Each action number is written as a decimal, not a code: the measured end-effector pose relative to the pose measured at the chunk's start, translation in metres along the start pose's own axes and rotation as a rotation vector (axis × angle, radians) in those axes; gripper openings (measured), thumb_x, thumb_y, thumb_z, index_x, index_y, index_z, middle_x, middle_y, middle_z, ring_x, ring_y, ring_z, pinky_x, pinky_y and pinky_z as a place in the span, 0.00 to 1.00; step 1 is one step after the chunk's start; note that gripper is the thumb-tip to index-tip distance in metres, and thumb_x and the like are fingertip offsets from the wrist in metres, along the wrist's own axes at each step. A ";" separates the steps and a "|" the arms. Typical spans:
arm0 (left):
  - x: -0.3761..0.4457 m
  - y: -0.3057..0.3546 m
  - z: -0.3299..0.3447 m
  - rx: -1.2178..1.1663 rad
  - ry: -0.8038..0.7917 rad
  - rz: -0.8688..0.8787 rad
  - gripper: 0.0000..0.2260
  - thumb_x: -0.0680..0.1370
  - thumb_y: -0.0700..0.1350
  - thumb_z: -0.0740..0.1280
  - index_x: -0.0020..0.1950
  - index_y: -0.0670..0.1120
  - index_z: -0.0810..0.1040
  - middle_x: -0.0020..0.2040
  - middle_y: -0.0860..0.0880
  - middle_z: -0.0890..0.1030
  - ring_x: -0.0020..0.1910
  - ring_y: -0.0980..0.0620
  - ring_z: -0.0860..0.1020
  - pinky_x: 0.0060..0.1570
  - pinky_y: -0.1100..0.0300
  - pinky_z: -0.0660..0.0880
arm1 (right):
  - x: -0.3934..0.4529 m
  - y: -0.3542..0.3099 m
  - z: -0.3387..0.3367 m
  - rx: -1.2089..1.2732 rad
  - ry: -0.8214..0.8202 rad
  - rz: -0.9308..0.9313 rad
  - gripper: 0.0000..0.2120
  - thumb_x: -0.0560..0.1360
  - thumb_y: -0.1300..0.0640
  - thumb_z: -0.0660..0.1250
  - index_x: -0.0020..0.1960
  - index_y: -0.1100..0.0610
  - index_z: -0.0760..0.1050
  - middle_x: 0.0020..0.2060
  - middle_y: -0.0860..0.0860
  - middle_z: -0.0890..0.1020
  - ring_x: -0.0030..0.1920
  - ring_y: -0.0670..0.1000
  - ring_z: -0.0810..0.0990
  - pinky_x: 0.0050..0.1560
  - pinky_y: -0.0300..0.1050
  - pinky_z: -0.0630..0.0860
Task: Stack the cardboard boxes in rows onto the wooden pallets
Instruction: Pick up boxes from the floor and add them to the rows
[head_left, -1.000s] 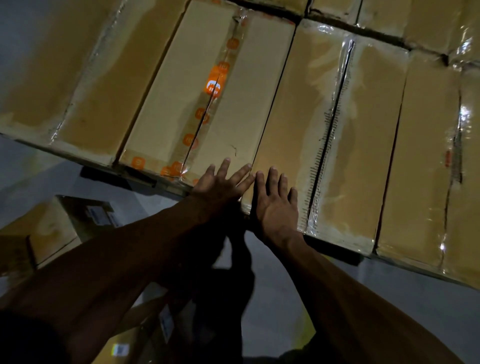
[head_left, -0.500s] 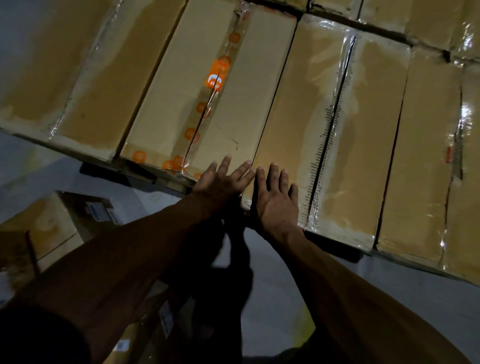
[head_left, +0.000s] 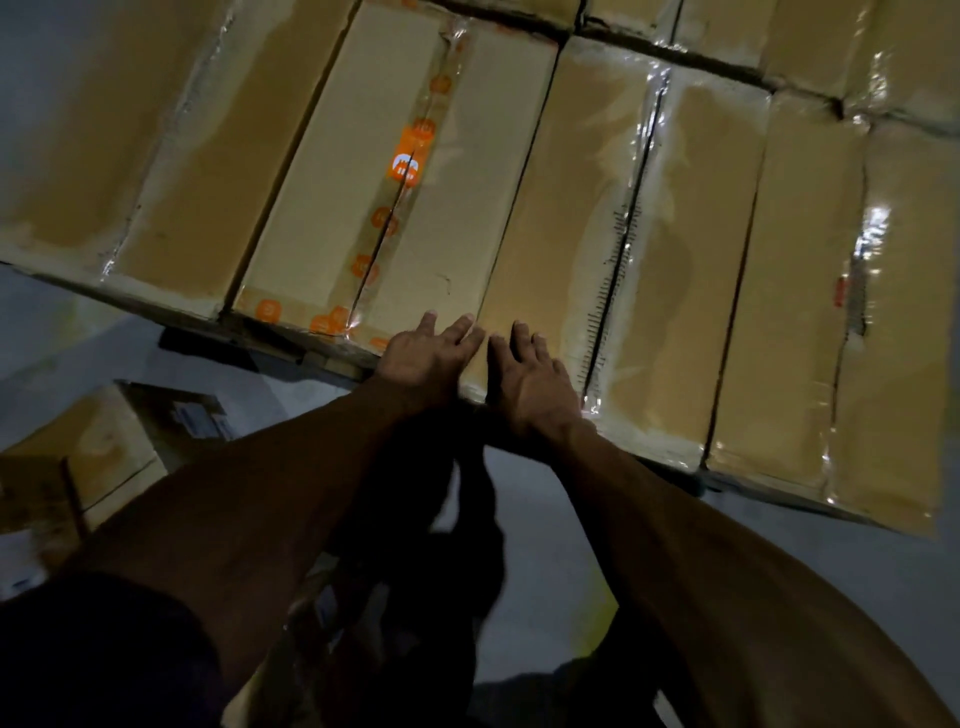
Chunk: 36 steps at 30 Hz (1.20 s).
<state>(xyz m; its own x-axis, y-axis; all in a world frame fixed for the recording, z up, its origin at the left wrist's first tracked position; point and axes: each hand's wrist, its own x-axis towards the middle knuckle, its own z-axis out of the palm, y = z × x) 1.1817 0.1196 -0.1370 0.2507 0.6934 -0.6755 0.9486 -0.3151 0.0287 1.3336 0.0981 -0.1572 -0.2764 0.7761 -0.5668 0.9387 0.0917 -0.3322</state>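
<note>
Boxes: left hand (head_left: 426, 358) and right hand (head_left: 530, 384) flat, fingers straight, gripping nothing, on clear-taped box (head_left: 618, 249) near edge. Risk: uneven push skews it against orange-taped box (head_left: 395, 176) just left.

Pretty dim where I'm looking. Smooth grey floor (head_left: 545, 519) runs under everything, with dark shadows (head_left: 467, 545) pooled in the near middle. A faint yellowish patch (head_left: 605, 605) shows on the floor down near me.
</note>
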 end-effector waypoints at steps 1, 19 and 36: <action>-0.004 0.007 -0.004 -0.019 0.006 -0.027 0.39 0.78 0.60 0.68 0.81 0.49 0.53 0.82 0.48 0.53 0.76 0.36 0.61 0.64 0.45 0.70 | -0.007 0.004 -0.007 0.073 -0.017 -0.012 0.34 0.77 0.42 0.68 0.75 0.58 0.61 0.75 0.61 0.61 0.75 0.63 0.61 0.70 0.60 0.65; -0.148 0.335 -0.126 -0.648 0.224 0.071 0.19 0.81 0.50 0.65 0.71 0.46 0.76 0.68 0.44 0.79 0.66 0.43 0.77 0.63 0.54 0.74 | -0.364 0.208 -0.135 0.777 0.340 0.613 0.24 0.80 0.48 0.66 0.73 0.57 0.71 0.68 0.58 0.77 0.68 0.60 0.74 0.64 0.49 0.71; -0.071 0.537 -0.280 -0.433 0.128 0.397 0.20 0.83 0.51 0.62 0.73 0.44 0.73 0.70 0.45 0.77 0.68 0.43 0.75 0.64 0.53 0.72 | -0.448 0.381 -0.256 0.995 0.579 0.918 0.28 0.80 0.45 0.65 0.76 0.56 0.67 0.73 0.56 0.71 0.72 0.59 0.71 0.69 0.54 0.70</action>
<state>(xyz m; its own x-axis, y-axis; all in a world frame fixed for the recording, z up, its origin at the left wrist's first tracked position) 1.7278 0.0831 0.1326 0.5981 0.6574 -0.4584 0.7630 -0.2920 0.5767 1.8676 -0.0549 0.1631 0.6684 0.4820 -0.5665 0.1446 -0.8313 -0.5367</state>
